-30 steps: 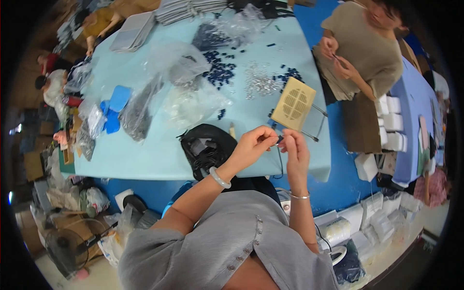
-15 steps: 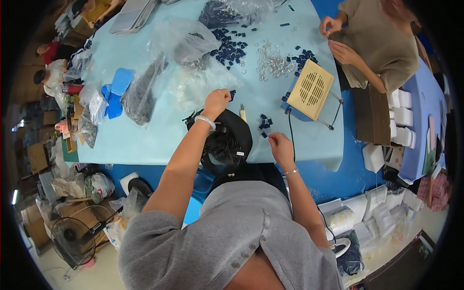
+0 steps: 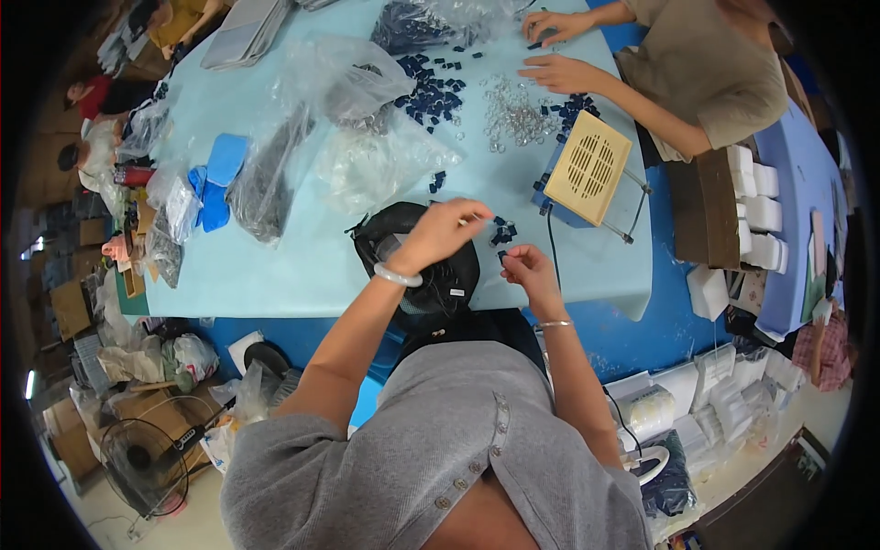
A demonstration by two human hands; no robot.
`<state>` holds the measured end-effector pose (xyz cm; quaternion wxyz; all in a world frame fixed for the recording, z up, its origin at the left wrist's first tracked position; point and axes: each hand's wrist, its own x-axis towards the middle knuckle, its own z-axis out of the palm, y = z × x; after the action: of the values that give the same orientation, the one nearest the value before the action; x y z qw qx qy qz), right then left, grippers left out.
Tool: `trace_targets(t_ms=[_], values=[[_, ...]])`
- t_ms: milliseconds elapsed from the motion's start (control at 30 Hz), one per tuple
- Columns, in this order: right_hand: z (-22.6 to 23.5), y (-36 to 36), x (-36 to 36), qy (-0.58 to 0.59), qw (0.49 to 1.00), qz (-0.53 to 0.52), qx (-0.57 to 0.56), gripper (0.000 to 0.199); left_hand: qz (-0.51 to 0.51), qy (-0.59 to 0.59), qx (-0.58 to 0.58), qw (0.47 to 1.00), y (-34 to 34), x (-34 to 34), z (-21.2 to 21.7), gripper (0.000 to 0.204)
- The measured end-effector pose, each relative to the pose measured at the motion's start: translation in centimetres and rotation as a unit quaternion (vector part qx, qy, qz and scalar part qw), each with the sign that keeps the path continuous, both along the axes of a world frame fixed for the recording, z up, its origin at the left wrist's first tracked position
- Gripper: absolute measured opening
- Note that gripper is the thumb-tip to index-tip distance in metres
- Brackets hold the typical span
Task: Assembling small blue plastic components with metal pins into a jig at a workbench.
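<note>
My left hand (image 3: pixel 446 231) hangs over the black mesh bag (image 3: pixel 417 266), fingers bent together near the fingertips of the other hand. Whatever it pinches is too small to make out. My right hand (image 3: pixel 534 275) pinches a small dark blue piece (image 3: pixel 503 256) between thumb and fingertips. Just beyond it lies a little cluster of dark blue pieces (image 3: pixel 503 229) on the table. A few more blue pieces (image 3: pixel 437 181) lie farther off, past the bag. The bag holds dark cord-like things and rests at the table's near edge.
Heaped blue pieces (image 3: pixel 431 96) and clear small parts (image 3: pixel 513 115) lie on the pale table (image 3: pixel 266 284). A beige grille-topped device (image 3: pixel 591 170) stands at right, its cable running forward. Plastic bags (image 3: pixel 353 165) occupy the left middle. A co-worker's hands (image 3: pixel 564 73) reach over the far right.
My left hand has come nearer and right, toward my right hand, away from the far blue pieces, which now show. The yellow-handled tool is out of sight. The co-worker's hands reached over the table.
</note>
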<state>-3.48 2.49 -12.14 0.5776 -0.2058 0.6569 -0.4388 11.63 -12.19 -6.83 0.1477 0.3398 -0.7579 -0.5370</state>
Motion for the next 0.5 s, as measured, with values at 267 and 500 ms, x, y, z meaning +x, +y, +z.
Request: trace_targets(t_ms=[267,500], values=[[9.2,0.8,-2.1,-0.22,0.966,-0.095,-0.096,0.016,-0.066,0.078,0.196,0.975,3.5,-2.1,5.6,0.019],[12.2,1.6,-2.8,-0.22,0.949,-0.124,-0.19,0.018,0.0,0.092,0.189,0.978,4.8,-4.1,8.5,0.018]])
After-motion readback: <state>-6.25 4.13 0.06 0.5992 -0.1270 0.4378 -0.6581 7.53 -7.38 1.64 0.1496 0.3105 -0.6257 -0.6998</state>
